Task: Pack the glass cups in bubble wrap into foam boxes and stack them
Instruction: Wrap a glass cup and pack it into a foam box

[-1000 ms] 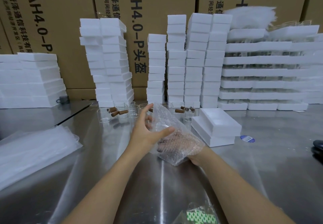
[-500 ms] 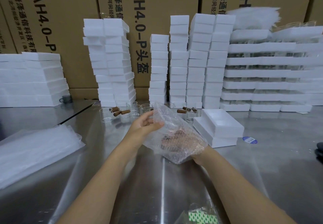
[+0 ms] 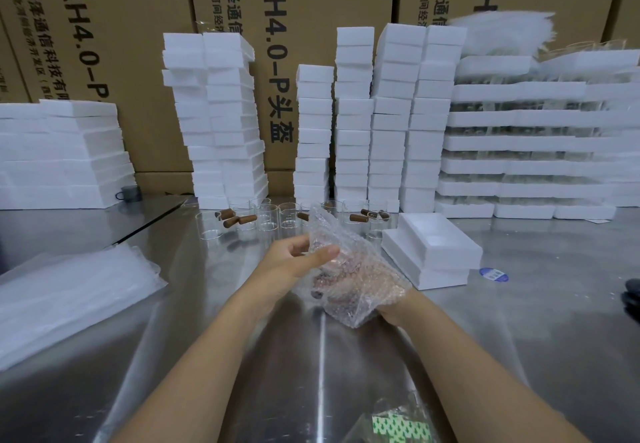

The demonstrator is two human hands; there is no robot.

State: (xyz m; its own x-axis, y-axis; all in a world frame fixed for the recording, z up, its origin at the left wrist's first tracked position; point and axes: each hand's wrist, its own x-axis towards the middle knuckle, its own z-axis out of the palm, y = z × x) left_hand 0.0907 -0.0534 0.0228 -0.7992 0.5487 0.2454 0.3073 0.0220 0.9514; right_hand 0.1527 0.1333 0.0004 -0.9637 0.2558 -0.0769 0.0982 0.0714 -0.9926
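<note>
Though crumpled, wrap point(image 3: 360, 280) in left hand point(image 3: 292, 266)

Right hand point(image 3: 394, 307) mostly under bubble wrap point(image 3: 349, 269)

bare left forearm point(image 3: 194, 356) and right forearm point(image 3: 485, 366) reaching forward from the lower edge, converging toward the middle. left hand point(image 3: 294, 262) raised, thumb stretched out and pressed against the bubble wrap point(image 3: 322, 224), fingers curled behind it. right hand point(image 3: 388, 304) lower, under the same wrap, wrist bent, mostly veiled by it; finger pose impossible to tell.
</note>
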